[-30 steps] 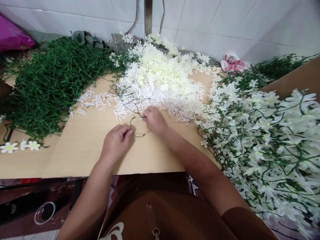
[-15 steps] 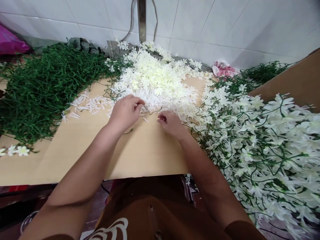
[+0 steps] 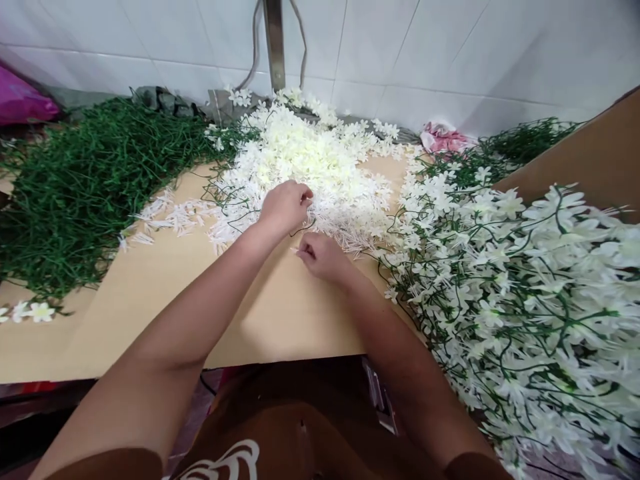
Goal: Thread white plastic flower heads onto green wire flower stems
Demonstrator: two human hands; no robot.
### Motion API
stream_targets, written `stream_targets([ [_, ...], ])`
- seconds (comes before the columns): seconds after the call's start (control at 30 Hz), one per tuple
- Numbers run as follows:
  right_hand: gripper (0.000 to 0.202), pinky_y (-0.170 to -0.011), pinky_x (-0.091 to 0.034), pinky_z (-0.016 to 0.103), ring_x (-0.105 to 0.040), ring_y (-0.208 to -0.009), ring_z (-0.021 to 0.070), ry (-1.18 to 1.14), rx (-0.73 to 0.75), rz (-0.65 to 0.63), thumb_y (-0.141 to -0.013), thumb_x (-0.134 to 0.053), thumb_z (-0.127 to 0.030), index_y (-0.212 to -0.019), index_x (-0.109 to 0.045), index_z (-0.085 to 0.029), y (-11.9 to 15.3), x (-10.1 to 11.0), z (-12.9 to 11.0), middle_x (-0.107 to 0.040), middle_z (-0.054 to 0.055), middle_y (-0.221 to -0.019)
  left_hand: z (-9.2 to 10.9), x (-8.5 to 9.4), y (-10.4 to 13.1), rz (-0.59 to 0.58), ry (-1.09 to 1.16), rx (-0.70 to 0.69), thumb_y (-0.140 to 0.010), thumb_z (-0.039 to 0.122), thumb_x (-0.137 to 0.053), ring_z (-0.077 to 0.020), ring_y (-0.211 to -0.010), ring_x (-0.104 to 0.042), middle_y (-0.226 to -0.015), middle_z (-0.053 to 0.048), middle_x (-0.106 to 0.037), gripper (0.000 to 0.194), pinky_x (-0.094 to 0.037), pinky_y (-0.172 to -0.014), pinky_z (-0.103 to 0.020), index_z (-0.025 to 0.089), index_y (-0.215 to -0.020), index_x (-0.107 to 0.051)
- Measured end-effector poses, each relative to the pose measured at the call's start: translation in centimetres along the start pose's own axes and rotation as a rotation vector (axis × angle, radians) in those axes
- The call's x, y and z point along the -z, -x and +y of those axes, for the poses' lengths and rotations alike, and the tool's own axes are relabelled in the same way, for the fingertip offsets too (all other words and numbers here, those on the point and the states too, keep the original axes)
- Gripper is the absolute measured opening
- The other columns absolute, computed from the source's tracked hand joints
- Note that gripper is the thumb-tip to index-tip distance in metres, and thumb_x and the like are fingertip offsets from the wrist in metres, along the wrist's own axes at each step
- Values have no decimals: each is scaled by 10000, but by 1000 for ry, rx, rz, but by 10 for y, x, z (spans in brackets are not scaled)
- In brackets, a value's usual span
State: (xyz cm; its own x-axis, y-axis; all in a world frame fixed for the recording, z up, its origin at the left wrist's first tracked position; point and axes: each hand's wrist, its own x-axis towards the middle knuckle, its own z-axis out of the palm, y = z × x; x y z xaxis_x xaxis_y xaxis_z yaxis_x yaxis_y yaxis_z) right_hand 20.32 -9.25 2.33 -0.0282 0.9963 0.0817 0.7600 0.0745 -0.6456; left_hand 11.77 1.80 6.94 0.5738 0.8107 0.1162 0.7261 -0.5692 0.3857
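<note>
Picking, likely: left hand (image 3: 286,207) at flower heap (image 3: 305,153), worktop (image 3: 295,313) rear edge, grip unclear; right hand (image 3: 324,257) pinches white sliver (image 3: 295,250); next needs precision.

Green stems (image 3: 100,187), white flowers (image 3: 310,147) on tan board (image 3: 295,320)

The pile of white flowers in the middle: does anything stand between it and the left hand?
Nothing visible does: the left hand appears over the near part of the pile of white flowers. A thin green stem shows nearer, between this hand and the right hand.
</note>
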Motion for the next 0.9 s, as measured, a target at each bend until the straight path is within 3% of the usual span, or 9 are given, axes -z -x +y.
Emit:
stream_targets([
  [0.1, 126, -616, -349, 252, -443, -626, 117, -198, -80, 123, -797, -540, -190, -705, -456, -204, 12, 10, 13, -508, -30, -663, 10, -22, -21, 56, -12, -13, -843, 264, -568, -278, -1120, -559, -1170, -115, -618, 345, -429, -911, -375, 207, -1172, -656],
  [0.2, 76, -612, -366, 250, -454, -630, 114, -312, -124, 240, -785, -535, -216, -742, -473, -207, 17, 12, 22, -514, -32, -681, 18, -38, -34, 59, -31, -43, -835, 249, -562, -316, -1110, -554, -1137, -143, -613, 278, -414, -902, -417, 185, -1070, -698],
  [0.33, 86, -603, -389, 250, -463, -616, 108, -409, -131, 323, -786, -547, -267, -759, -491, -208, 16, 12, 28, -522, -35, -680, 19, -38, -35, 96, -14, -60, -848, 227, -502, -305, -1064, -563, -1065, -135, -627, 239, -413, -868, -411, 184, -951, -713],
  [0.47, 141, -576, -406, 241, -489, -619, 106, -496, -137, 404, -797, -551, -329, -756, -497, -205, 14, 14, 31, -534, -27, -685, 12, -18, -22, 156, 26, -48, -848, 258, -491, -264, -985, -592, -1010, -104, -652, 235, -426, -843, -374, 185, -922, -702],
  [0.6, 152, -628, -469, 267, -534, -673, 124, -486, -141, 511, -800, -560, -341, -764, -511, -201, 11, 15, 23, -568, 9, -761, 3, -1, 2, 112, 80, 15, -819, 281, -519, -230, -803, -611, -818, -64, -681, 187, -429, -737, -336, 200, -845, -686],
  [0.73, 90, -804, -504, 340, -575, -835, 174, -299, -43, 604, -811, -556, -272, -763, -516, -208, 10, 11, 8, -603, 51, -841, -3, -1, 29, 46, 168, 36, -794, 283, -532, -190, -684, -587, -747, -43, -686, 161, -401, -641, -300, 196, -817, -666],
  [0.9, 115, -869, -463, 395, -578, -873, 216, -105, -18, 606, -807, -546, -216, -705, -493, -223, 10, 6, -3, -631, 67, -826, -8, -6, 53, 25, 273, 31, -788, 285, -534, -176, -679, -592, -751, -40, -695, 147, -403, -627, -287, 193, -782, -649],
])
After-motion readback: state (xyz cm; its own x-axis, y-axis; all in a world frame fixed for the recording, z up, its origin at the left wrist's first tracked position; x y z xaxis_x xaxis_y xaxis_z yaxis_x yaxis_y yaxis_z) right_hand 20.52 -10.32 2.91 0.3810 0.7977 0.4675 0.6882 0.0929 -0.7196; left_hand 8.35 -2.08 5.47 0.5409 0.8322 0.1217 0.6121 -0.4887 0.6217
